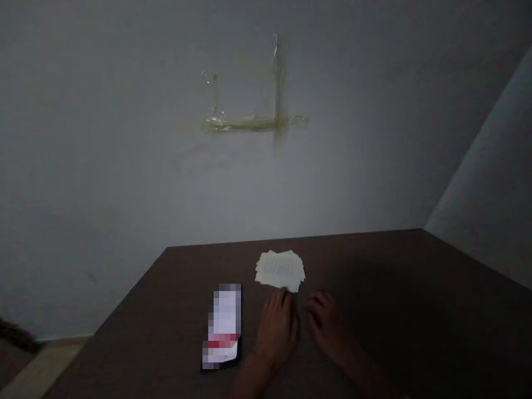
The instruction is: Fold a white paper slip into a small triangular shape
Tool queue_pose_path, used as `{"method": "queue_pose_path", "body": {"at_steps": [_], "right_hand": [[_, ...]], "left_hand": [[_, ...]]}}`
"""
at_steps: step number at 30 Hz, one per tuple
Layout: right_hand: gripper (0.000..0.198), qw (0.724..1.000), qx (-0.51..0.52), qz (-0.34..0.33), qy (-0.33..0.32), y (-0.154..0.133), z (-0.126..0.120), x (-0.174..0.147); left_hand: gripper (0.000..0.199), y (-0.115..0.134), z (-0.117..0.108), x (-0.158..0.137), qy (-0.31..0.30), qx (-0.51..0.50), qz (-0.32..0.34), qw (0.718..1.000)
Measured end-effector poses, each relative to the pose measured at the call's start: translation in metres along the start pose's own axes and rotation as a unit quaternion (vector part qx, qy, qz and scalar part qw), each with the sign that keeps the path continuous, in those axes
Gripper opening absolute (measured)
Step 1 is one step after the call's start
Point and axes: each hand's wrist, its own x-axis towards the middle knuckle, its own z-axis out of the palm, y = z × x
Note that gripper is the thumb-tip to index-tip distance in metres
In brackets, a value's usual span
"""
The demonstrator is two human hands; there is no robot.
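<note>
A loose stack of white cards lies on the dark brown table, slightly fanned. My left hand rests flat on the table just in front of the stack, fingertips at its near edge. My right hand lies palm down beside it, a little right of the stack, holding nothing. A phone with a lit screen lies on the table to the left of my left hand.
A pale wall stands behind the table, with strips of old yellowed tape stuck on it. A second wall meets it at the right. A bit of floor shows at the lower left.
</note>
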Motion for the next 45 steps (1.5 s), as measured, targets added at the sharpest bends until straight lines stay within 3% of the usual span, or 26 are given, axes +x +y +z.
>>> {"method": "queue_pose_path", "body": {"at_steps": [12, 24, 32, 36, 45], "right_hand": [[0.021, 1.0, -0.013, 0.006, -0.001, -0.005, -0.003, 0.001], [0.021, 1.0, -0.015, 0.008, 0.002, -0.005, -0.003, 0.002], [0.022, 1.0, -0.015, 0.017, 0.0, -0.006, -0.004, 0.002], [0.021, 0.999, -0.017, 0.025, 0.009, -0.005, -0.005, 0.001], [0.02, 0.998, -0.032, 0.054, 0.026, -0.003, -0.006, 0.001]], "left_hand": [[0.033, 0.003, -0.003, 0.0, 0.014, 0.01, 0.007, 1.0], [0.043, -0.001, 0.004, 0.004, 0.003, 0.056, -0.005, 0.998], [0.034, -0.001, 0.003, 0.004, 0.051, 0.063, -0.004, 0.997], [0.034, -0.003, 0.004, 0.013, 0.079, 0.097, -0.009, 0.992], [0.043, -0.004, 0.013, 0.051, 0.077, 0.144, -0.024, 0.986]]}}
